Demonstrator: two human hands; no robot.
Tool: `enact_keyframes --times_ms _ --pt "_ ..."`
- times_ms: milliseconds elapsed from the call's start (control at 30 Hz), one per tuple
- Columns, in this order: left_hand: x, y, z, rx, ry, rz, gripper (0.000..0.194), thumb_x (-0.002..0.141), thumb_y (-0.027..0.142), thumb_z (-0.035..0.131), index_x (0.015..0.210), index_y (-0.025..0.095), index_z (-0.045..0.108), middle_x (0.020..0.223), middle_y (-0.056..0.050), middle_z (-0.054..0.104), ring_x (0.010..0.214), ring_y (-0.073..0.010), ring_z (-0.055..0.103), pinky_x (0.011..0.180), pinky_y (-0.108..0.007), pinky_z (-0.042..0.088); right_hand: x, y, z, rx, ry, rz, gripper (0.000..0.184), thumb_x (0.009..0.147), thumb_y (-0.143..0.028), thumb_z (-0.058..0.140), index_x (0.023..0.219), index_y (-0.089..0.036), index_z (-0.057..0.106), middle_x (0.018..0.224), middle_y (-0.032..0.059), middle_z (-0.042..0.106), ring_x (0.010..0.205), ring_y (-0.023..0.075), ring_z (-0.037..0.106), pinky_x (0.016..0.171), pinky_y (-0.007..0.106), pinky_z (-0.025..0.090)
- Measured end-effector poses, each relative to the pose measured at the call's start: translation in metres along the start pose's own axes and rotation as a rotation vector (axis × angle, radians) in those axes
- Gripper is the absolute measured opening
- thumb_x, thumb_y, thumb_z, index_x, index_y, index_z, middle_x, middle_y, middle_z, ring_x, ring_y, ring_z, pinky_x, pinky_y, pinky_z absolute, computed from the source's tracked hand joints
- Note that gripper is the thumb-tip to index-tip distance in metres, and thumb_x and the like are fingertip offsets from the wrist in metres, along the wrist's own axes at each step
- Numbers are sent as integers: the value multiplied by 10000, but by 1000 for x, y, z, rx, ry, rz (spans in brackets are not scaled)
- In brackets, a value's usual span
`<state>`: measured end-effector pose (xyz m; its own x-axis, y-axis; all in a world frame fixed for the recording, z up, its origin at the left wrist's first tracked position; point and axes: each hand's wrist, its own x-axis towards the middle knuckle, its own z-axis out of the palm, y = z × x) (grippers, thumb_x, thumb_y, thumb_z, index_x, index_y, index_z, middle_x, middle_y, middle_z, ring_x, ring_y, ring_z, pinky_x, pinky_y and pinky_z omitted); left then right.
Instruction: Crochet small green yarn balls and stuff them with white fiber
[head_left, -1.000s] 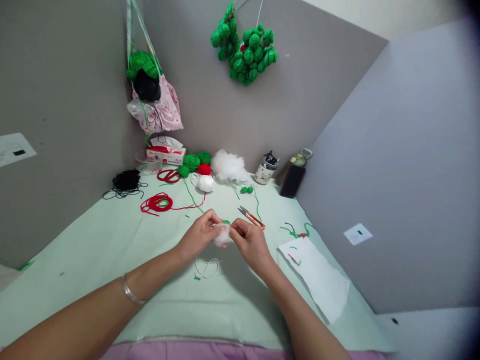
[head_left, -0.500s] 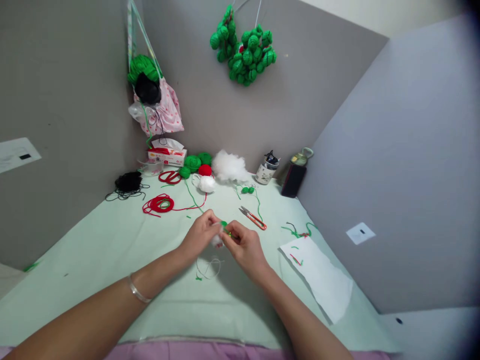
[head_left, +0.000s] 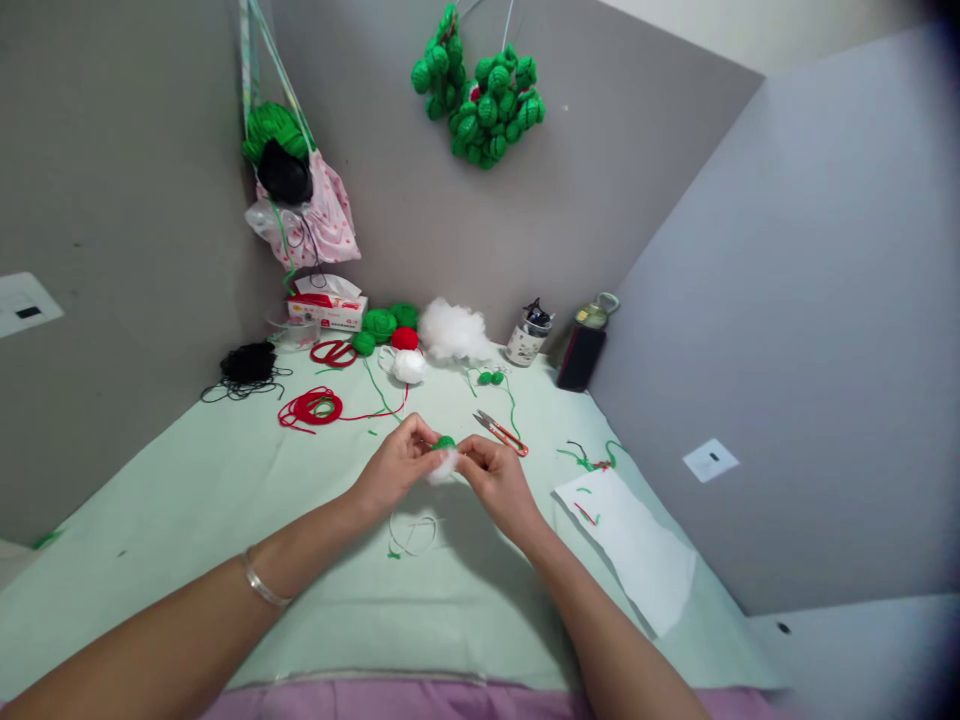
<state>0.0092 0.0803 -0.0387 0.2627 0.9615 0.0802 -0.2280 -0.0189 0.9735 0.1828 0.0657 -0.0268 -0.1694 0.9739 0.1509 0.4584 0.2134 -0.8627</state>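
Note:
Between my fingers, over the middle of the table, is a small green crocheted piece (head_left: 445, 442) with a tuft of white stuffing (head_left: 441, 470) against its near side. My left hand (head_left: 405, 460) grips it from the left, thumb and fingers pinched together. From the right, my right hand (head_left: 495, 477) pinches at the stuffing with thumb and forefinger. The underside of the green piece is hidden by my fingers. Just beyond my right hand lie orange-handled thread snips (head_left: 502, 432). A loop of thin white yarn (head_left: 412, 535) rests on the table nearer to me.
At the back stand a tissue box (head_left: 328, 305), green yarn balls (head_left: 380, 324), a white stuffing heap (head_left: 454, 330), a jar (head_left: 527, 340) and a phone (head_left: 581, 358). Coiled red yarn (head_left: 311, 406) lies left, white paper (head_left: 634, 550) right. Green crocheted balls (head_left: 495, 110) hang on the wall.
My right fingers closed in over the green piece half a second ago, then drew back slightly right. More of the green piece and the white tuft shows now. The view has shifted a little.

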Motion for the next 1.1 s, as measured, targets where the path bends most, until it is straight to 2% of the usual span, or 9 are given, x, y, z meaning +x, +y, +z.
enact_keyframes --times_ms 133,233,333,567,667,800,1000,1100 --pt "1 -13 1 89 80 56 243 755 229 752 813 215 517 764 52 573 667 -122 527 616 -239 412 -11 -9 9 -71 -3 -49 220 898 -338 538 721 -210 560 574 -64 411 541 110 337 541 252 275" --pt "1 -18 1 122 102 58 205 784 228 713 828 224 512 746 54 579 609 -121 522 571 -242 400 -13 -12 13 -127 2 -77 219 908 -339 533 732 -213 570 569 -62 439 536 113 353 565 258 278" --pt "-1 -17 3 107 66 47 209 819 291 682 821 235 480 695 61 586 553 -133 563 559 -264 440 -9 -8 12 -167 41 -69 251 913 -376 543 725 -216 585 535 -69 420 511 112 344 551 256 265" --pt "-8 -3 6 32 -43 44 276 876 413 683 878 230 476 719 38 661 675 -168 679 709 -314 523 -1 2 2 -238 119 -63 234 871 -337 602 671 -222 563 523 -70 398 505 113 316 538 265 227" --pt "-6 -2 4 9 -64 37 360 829 425 751 843 231 448 747 53 637 634 -147 671 655 -290 515 -5 -2 -4 -218 56 -101 221 909 -354 566 733 -220 581 551 -65 420 525 118 345 552 263 253" --pt "-4 -2 3 0 -64 31 381 806 415 772 809 229 439 714 68 595 569 -125 628 581 -268 497 -10 -9 -8 -164 -50 -131 196 948 -329 506 819 -219 604 573 -67 437 529 120 372 563 258 285" --pt "-3 -4 4 -1 -19 23 385 752 362 792 784 229 432 800 56 622 566 -108 619 567 -263 508 -12 -12 -2 -121 -40 -90 192 935 -280 488 775 -219 575 583 -61 450 537 127 394 558 259 293" --pt "-2 -8 5 11 25 -5 333 749 324 777 772 229 458 696 70 599 507 -106 569 504 -245 472 -16 -13 4 -140 -73 -104 174 928 -265 490 779 -226 570 572 -68 434 519 124 361 564 261 291"
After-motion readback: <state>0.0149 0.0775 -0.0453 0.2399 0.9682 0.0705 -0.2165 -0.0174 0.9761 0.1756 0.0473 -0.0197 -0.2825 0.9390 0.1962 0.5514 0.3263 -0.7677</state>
